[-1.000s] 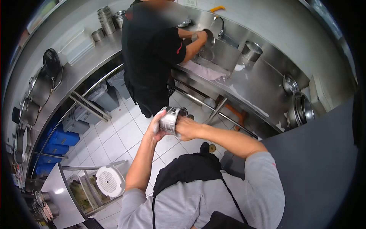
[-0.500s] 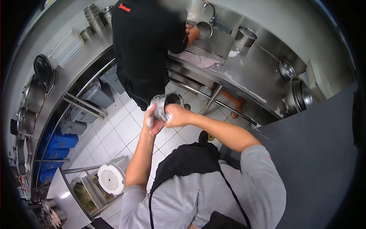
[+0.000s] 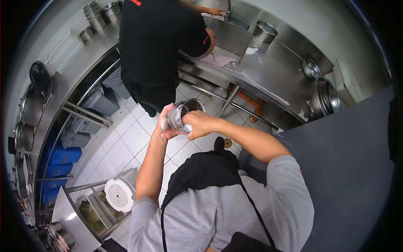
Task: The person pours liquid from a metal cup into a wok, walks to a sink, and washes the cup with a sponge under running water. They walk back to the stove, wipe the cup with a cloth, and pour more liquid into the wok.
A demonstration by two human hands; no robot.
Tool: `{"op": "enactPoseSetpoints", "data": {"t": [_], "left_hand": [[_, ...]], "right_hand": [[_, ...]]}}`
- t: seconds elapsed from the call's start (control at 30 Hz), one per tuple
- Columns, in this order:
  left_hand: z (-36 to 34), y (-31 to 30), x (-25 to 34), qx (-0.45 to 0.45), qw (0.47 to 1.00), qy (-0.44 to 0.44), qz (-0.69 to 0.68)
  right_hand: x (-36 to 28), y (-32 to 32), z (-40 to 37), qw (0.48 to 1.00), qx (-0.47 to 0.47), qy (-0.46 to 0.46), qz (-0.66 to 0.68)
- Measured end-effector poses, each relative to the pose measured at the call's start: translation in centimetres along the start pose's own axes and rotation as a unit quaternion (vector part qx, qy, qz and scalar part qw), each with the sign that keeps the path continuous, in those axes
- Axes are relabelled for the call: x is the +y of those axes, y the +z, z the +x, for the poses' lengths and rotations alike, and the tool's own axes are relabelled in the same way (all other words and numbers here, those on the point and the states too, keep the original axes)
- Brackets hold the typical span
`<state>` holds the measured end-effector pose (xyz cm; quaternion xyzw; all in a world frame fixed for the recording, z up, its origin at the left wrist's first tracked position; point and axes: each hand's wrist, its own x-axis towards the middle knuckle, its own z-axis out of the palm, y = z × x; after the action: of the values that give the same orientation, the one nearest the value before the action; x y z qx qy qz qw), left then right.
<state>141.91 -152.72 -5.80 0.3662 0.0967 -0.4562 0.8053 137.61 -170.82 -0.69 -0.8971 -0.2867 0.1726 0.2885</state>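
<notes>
My left hand [image 3: 166,126] is wrapped round a round metal container [image 3: 176,116] with suds on it, held over the tiled floor. Against its near right side my right hand [image 3: 200,124] is closed on a pale, soapy scrubbing item [image 3: 187,127], whose exact kind I cannot make out. A second round metal piece [image 3: 195,106] shows just beyond my right hand; whether it is joined to the first is unclear.
A co-worker in black [image 3: 153,50] stands at the sink [image 3: 228,38], one arm toward the faucet [image 3: 228,16]. A metal pot [image 3: 265,32] and stacked bowls [image 3: 327,98] sit on the steel counter [image 3: 273,67]. A white perforated stool [image 3: 119,195] stands lower left.
The co-worker's far hand has moved up to the faucet, and the pan held under it is no longer visible. My hands stay round the container, now less blurred. The view has shifted slightly.
</notes>
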Motion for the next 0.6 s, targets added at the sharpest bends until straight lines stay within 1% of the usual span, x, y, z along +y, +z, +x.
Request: {"op": "enactPoseSetpoints", "data": {"t": [0.1, 0.13, 0.23, 0.27, 0.3, 0.37, 0.4, 0.47, 0.57, 0.6], "left_hand": [[1.0, -0.6, -1.0, -0.054, 0.998, 0.013, -0.02], [1.1, -0.6, -0.9, -0.111, 0.994, 0.015, -0.011], [1.6, 1.6, -0.6, -0.116, 0.978, 0.166, 0.048], [1.4, 2.6, 0.3, -0.185, 0.963, 0.179, 0.073], [1.0, 3.3, 1.3, -0.231, 0.943, 0.19, 0.145], [-0.1, 6.4, 2.5, -0.221, 0.901, 0.276, 0.251], [0.0, 6.5, 2.9, -0.218, 0.876, 0.32, 0.289], [0.2, 6.8, 4.0, -0.21, 0.814, 0.404, 0.361], [-0.4, 7.6, 3.8, -0.17, 0.771, 0.42, 0.448], [-0.4, 8.0, 3.8, -0.154, 0.705, 0.478, 0.501]], "right_hand": [[-0.3, -3.4, -2.0, 0.999, 0.009, 0.026, 0.029], [0.5, -4.2, -2.5, 0.999, 0.031, -0.011, 0.028], [-0.2, -7.7, -4.6, 0.992, -0.009, -0.019, 0.124], [-0.9, -8.5, -5.2, 0.985, -0.03, -0.022, 0.168], [-1.2, -9.0, -5.5, 0.987, -0.033, -0.044, 0.148], [-1.7, -9.8, -5.9, 0.989, -0.04, -0.085, 0.112], [-2.2, -10.5, -6.2, 0.991, -0.045, -0.053, 0.11], [-1.4, -10.7, -6.7, 0.99, -0.012, -0.062, 0.126], [-0.2, -11.0, -7.0, 0.985, 0.053, -0.074, 0.148], [0.0, -11.1, -7.1, 0.982, 0.075, -0.075, 0.157]]}}
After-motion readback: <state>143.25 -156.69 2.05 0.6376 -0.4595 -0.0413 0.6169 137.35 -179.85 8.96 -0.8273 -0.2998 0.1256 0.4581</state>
